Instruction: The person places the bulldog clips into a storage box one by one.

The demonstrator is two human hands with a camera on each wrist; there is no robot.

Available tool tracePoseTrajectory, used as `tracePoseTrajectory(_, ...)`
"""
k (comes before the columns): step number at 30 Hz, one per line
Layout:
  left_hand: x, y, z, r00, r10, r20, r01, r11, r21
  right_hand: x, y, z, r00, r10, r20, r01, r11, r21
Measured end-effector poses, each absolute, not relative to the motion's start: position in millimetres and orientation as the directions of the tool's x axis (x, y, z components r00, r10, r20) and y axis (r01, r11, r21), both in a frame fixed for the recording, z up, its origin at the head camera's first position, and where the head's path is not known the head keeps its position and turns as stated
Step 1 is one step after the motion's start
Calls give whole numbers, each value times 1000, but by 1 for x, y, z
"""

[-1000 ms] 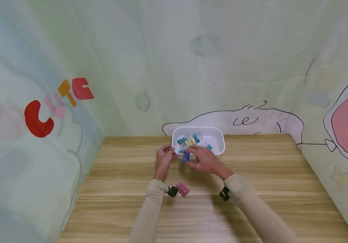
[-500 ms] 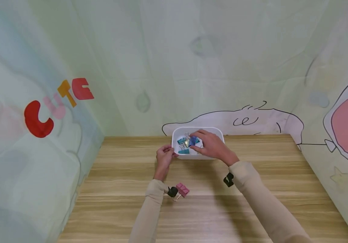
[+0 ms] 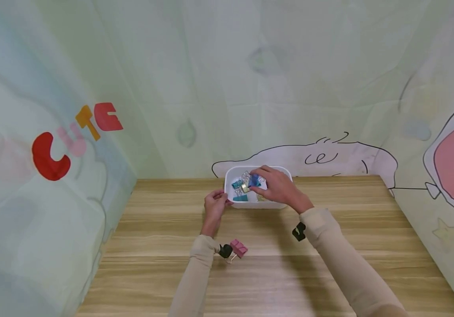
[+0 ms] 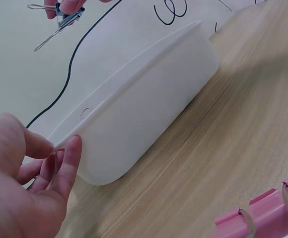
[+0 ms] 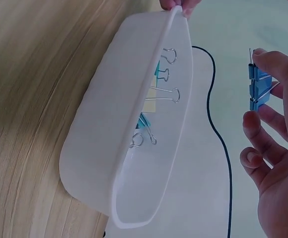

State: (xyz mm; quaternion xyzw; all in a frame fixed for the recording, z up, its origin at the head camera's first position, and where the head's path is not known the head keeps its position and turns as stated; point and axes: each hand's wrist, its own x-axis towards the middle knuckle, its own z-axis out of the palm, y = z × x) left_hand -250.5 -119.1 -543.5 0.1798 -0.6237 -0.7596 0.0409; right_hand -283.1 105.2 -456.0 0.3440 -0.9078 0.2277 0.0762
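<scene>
My right hand (image 3: 280,187) holds a blue binder clip (image 5: 260,89) between thumb and fingers, above the white plastic tub (image 3: 246,205). Wire handles stick out from the clip in both wrist views. With thumb and fingertips my left hand (image 4: 30,183) pinches the tub's rim at its near left corner. Inside the tub lie several clips, among them a teal binder clip (image 3: 240,198) and a pale yellow binder clip (image 3: 244,188); my right hand hides part of them in the head view. A pink binder clip (image 3: 238,248) rests on the table beside my left wrist.
The wood-grain table (image 3: 163,229) ends at a printed cloth backdrop (image 3: 187,97), close behind the tub. More cloth hangs at the left and right sides. A black wrist strap (image 3: 299,231) shows on my right arm.
My right hand has carried the blue binder clip from the tub's near edge up and right, over the inside. Over the last half second it moved only slightly. My left hand stayed at the rim.
</scene>
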Motion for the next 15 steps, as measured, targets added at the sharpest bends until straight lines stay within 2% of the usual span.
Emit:
tracePoseTrajectory(7,-250,-119,-543,-930,-291,-225,-165,-218,962,-278,105,-454,-785,-568,246,-616,672,-411)
tracePoseTrajectory(15,-248,-119,-542,-936,-285,-205,-143,-224,964,-256,97,-466,-729,-639,243,-673,608,-421)
